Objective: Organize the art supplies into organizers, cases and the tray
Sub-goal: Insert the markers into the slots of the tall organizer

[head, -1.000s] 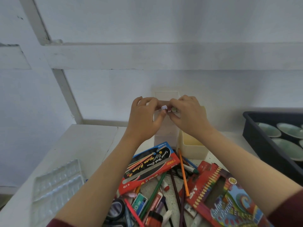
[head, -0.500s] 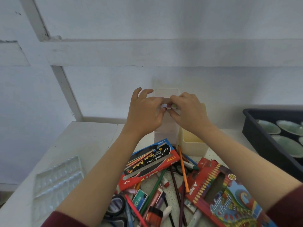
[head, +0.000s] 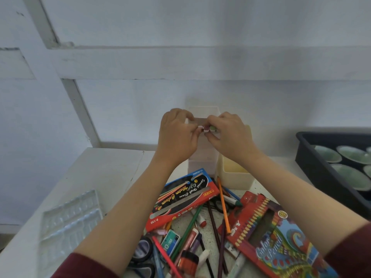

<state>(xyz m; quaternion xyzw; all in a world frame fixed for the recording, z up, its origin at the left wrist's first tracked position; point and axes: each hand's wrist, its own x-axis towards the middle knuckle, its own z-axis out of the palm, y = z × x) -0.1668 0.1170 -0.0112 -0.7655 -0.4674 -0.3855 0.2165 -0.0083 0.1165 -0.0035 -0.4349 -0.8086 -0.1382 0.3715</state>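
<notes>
Both hands are raised together in front of a tall translucent organizer (head: 201, 161) at the back of the table. My left hand (head: 176, 137) and my right hand (head: 230, 137) pinch a small item (head: 208, 128) between their fingertips; it shows pink, white and green bits, and the rest is hidden by the fingers. A cream box (head: 233, 174) stands right of the organizer. Below the arms lie a red watercolour box (head: 180, 199), a colour pencil box (head: 277, 239) and several loose pencils (head: 223, 203).
A black tray (head: 313, 167) holding pale green dishes sits at the right edge. A clear plastic palette (head: 68, 221) lies at the front left. Tape rolls (head: 143, 249), markers and a glue bottle clutter the near middle. The wall is close behind the organizer.
The fingers of my left hand, raised half a second ago, have curled down onto the small item. Both hands stay together at the organizer's top.
</notes>
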